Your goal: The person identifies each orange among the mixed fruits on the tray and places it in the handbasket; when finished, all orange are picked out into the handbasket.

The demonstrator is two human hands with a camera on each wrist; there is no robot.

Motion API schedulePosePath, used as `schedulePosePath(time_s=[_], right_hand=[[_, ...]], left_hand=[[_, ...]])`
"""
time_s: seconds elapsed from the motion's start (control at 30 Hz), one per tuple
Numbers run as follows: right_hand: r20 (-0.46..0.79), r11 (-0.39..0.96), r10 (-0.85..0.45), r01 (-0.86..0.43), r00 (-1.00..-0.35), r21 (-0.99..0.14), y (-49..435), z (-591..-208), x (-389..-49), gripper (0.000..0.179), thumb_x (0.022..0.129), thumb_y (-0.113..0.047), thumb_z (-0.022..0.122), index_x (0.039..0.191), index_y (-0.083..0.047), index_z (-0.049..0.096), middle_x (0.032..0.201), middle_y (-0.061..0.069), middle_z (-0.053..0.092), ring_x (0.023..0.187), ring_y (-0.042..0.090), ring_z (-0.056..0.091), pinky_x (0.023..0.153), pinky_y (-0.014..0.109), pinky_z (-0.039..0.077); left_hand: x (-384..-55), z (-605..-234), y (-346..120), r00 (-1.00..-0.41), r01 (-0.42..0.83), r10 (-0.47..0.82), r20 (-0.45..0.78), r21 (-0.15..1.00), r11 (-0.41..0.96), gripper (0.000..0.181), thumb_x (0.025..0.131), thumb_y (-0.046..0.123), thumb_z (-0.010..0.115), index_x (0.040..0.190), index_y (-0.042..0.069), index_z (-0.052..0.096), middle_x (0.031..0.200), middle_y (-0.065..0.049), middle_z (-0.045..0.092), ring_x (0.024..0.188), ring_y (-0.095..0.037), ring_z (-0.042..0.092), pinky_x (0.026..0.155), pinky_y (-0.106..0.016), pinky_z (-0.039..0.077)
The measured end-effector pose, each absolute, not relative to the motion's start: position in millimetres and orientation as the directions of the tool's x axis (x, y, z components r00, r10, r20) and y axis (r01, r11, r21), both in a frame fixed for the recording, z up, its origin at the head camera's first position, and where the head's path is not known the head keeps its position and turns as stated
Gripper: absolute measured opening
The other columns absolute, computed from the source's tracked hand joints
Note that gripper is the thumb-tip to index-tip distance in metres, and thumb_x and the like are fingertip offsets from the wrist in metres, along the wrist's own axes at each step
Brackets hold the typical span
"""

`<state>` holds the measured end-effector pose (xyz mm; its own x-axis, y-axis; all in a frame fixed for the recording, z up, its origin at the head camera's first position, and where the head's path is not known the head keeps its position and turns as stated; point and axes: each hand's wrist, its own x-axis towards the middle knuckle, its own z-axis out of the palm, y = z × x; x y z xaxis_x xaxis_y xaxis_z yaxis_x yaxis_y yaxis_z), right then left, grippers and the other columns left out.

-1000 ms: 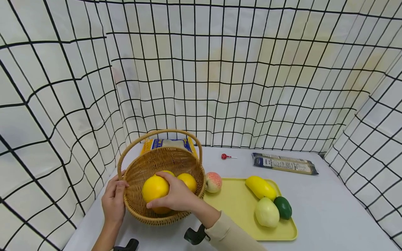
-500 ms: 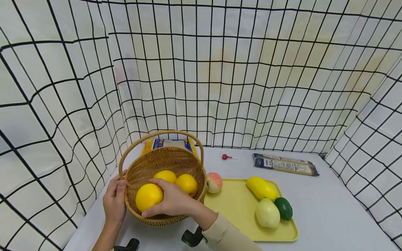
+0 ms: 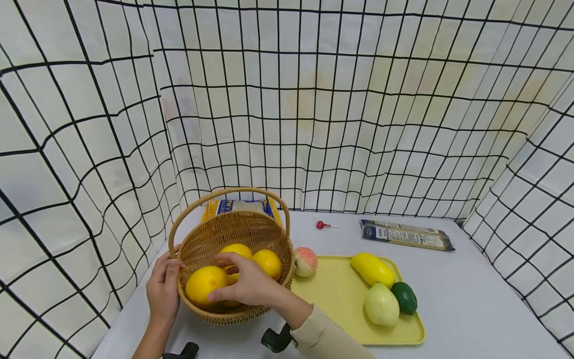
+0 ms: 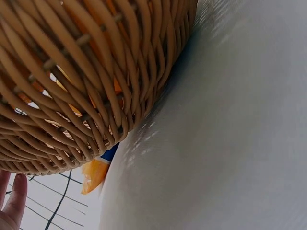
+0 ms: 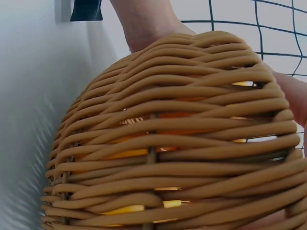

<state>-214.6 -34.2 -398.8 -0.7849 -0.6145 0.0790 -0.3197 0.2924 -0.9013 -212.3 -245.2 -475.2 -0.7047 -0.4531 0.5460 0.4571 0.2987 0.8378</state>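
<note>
A wicker basket (image 3: 233,227) with a tall hoop handle leans on the table at the left, its mouth tipped toward the head camera. My left hand (image 3: 163,286) grips its left rim near the handle's foot, the thumb laid over the edge. Inside are several yellow-orange fruits that look like oranges. My right hand (image 3: 251,281) reaches in over the near rim, fingers parted. Its thumb tip overlaps the left orange (image 3: 204,285), while another shows partly between thumb and fingers. A third orange (image 3: 267,264) lies to the right. In the right wrist view, basket weave (image 5: 182,129) hides most of that hand.
Right of the basket stand a peach (image 3: 306,262) and a yellow tray (image 3: 332,304) bearing a mango-like yellow fruit (image 3: 372,268), a pale green fruit (image 3: 381,304) and a dark green one (image 3: 404,297). Behind lie a lollipop (image 3: 320,225), a long packet (image 3: 408,234) and a yellow-blue bag (image 3: 273,207).
The orange in my right hand has gone down and left into the basket, and the fingers have parted from it. The left hand keeps its place on the rim.
</note>
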Motion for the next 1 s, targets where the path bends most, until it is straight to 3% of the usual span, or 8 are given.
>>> schedulePosePath(time_s=[0.13,0.33,0.57,0.7,0.83,1.0], right_hand=[[0.123,0.233,-0.586,-0.312,-0.801,-0.921,-30,-397,-211,0.063,0.081,-0.024,0.081,0.136,-0.024,0.052,0.131,-0.001,0.057,0.115,0.012,0.054,0.089,0.024,0.05],[0.214,0.216,-0.536,-0.377,-0.817,-0.901,-18,-389,-201,0.06,0.082,-0.026,0.08,0.135,-0.026,0.052,0.132,-0.007,0.056,0.116,0.017,0.056,0.095,0.028,0.048],[0.279,0.156,-0.464,-0.387,-0.841,-0.909,5,-392,-191,0.053,0.086,-0.023,0.076,0.134,-0.026,0.054,0.127,-0.008,0.057,0.11,0.011,0.055,0.095,0.034,0.049],[0.306,0.112,-0.408,-0.38,-0.86,-0.918,22,-395,-186,0.046,0.089,-0.019,0.072,0.131,-0.023,0.056,0.128,-0.004,0.057,0.112,0.019,0.055,0.096,0.039,0.05],[0.337,0.067,-0.356,-0.384,-0.872,-0.921,39,-396,-183,0.041,0.091,-0.014,0.069,0.13,-0.015,0.057,0.131,0.005,0.057,0.115,0.03,0.053,0.096,0.043,0.049],[0.381,0.071,-0.283,-0.415,-0.88,-0.907,60,-393,-186,0.036,0.091,-0.01,0.068,0.126,-0.01,0.06,0.127,0.009,0.06,0.112,0.035,0.057,0.093,0.036,0.051]], left_hand=[[-212,-476,-244,-0.715,0.437,-0.459,0.527,0.85,0.296,0.028,0.102,0.011,0.05,0.083,-0.007,0.061,0.126,-0.01,0.06,0.116,-0.005,0.052,0.091,-0.011,0.039],[-213,-475,-243,-0.721,0.403,-0.472,0.507,0.861,0.311,0.03,0.103,0.015,0.05,0.083,-0.005,0.061,0.127,-0.009,0.061,0.117,-0.003,0.051,0.092,-0.01,0.038],[-212,-474,-243,-0.73,0.383,-0.478,0.489,0.871,0.306,0.031,0.103,0.016,0.049,0.085,-0.005,0.061,0.127,-0.01,0.06,0.118,-0.003,0.052,0.093,-0.009,0.038],[-212,-473,-243,-0.741,0.365,-0.477,0.471,0.88,0.302,0.032,0.103,0.019,0.049,0.088,-0.006,0.063,0.128,-0.008,0.06,0.119,-0.003,0.05,0.094,-0.009,0.037],[-211,-473,-245,-0.748,0.35,-0.474,0.465,0.882,0.315,0.032,0.104,0.021,0.048,0.098,-0.005,0.066,0.13,-0.007,0.06,0.121,-0.001,0.049,0.096,-0.009,0.037],[-211,-475,-249,-0.739,0.38,-0.458,0.494,0.867,0.322,0.029,0.104,0.017,0.048,0.118,-0.002,0.064,0.13,-0.006,0.061,0.123,-0.001,0.049,0.097,-0.009,0.038]])
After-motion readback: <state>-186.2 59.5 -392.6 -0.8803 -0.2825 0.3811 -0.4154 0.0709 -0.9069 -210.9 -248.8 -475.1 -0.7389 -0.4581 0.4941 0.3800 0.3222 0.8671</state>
